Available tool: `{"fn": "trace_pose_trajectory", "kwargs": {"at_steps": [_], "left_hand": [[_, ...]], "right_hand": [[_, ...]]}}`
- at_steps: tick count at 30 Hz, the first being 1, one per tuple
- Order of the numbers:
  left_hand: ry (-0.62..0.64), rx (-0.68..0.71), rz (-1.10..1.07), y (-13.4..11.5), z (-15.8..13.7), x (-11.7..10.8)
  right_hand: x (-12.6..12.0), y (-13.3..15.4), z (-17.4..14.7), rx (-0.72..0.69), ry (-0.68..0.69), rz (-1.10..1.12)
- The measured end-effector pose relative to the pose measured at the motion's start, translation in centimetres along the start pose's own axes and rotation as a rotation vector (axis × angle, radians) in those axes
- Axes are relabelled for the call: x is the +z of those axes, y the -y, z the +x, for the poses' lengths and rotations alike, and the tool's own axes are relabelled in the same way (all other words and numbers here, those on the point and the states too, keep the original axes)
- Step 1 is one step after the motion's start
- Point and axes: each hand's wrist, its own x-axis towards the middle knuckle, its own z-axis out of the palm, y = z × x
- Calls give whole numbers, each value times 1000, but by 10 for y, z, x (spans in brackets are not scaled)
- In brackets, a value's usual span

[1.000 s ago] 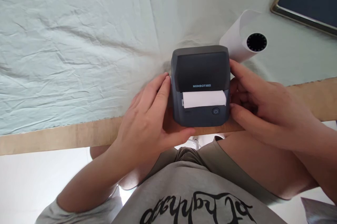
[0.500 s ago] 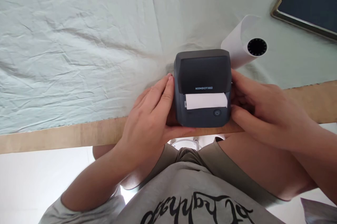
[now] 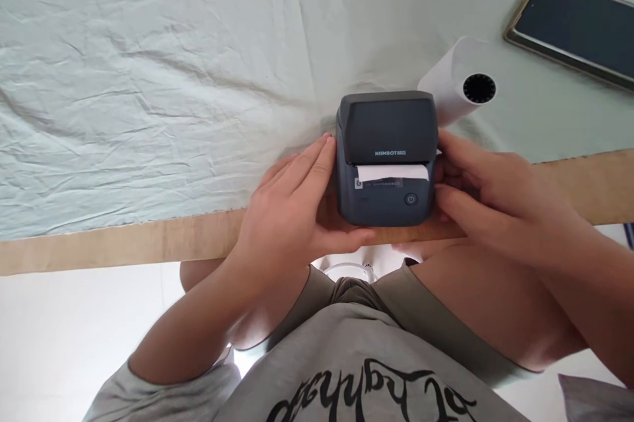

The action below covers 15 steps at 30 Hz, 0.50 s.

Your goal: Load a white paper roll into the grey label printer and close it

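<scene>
A dark label printer (image 3: 387, 128) marked NIIMBOT stands at the table's front edge, its lid down. From the slot under the lid a short strip of white paper (image 3: 393, 173) sticks out, with a round power button (image 3: 411, 199) below it on the right. My left hand (image 3: 292, 201) holds the printer's left side, fingers straight along it and thumb across its front edge. On the opposite side my right hand (image 3: 490, 194) grips with bent fingers, some of them hidden behind the thumb and the printer.
Behind the printer on the right lies a roll of white paper (image 3: 446, 78) with a black core end. Farther right rests a phone (image 3: 579, 32). A wrinkled pale cloth (image 3: 173, 78) covers the table, leaving a wooden front edge (image 3: 123, 240) bare.
Less of the paper strip sticks out, and small print on the printer beneath it now shows. Both hands stay at the printer's sides. The view has shifted slightly.
</scene>
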Motion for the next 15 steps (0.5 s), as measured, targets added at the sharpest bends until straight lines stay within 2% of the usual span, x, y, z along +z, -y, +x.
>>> {"fn": "trace_pose_trajectory", "kwargs": {"at_steps": [3,5,6,7,12,15], "left_hand": [[29,-18,-32,3,0,-3],[46,-16,-39,3,0,-4],[56,-11,-39,3,1,-4],[62,-9,-36,3,1,-4],[67,-23,-21,2,1,-2],[57,-7,-16,3,1,-1]], "right_hand": [[-9,9,-14,39,-180,-39],[-19,20,-14,77,-307,-124],[-24,26,-10,83,-328,-175],[-28,31,-3,77,-321,-220],[-35,39,39,-31,-81,-295],[-31,37,46,-25,-78,-327]]}}
